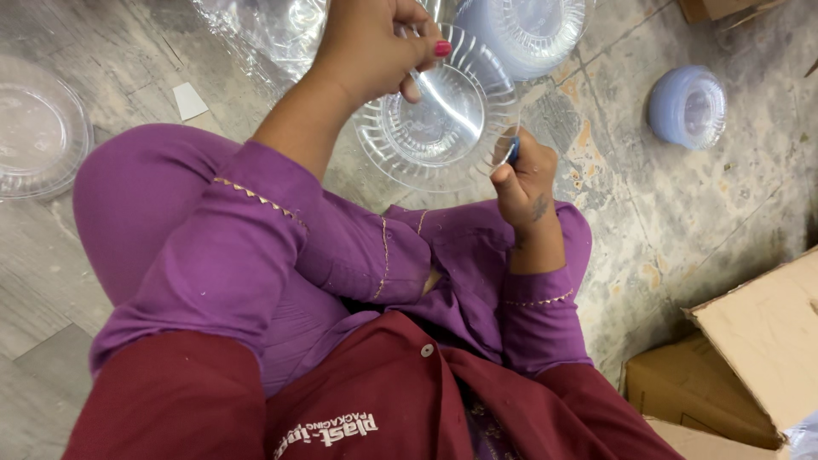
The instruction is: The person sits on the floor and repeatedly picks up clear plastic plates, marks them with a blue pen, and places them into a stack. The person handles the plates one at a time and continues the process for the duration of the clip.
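Observation:
I sit on the floor in purple clothes and a maroon vest. My left hand [375, 47] grips the upper rim of a clear ribbed plastic bowl [443, 128], thumb with red nail on top. My right hand [524, 179] is closed around a small blue-handled tool [512, 151] held against the bowl's right edge. The bowl is tilted, held above my lap between both hands.
A stack of clear bowls [524, 30] lies beyond, another bluish stack [688, 106] on its side at right. Clear lids [38, 128] sit at far left, plastic wrap [256, 30] at top. Cardboard boxes [750, 358] stand at lower right.

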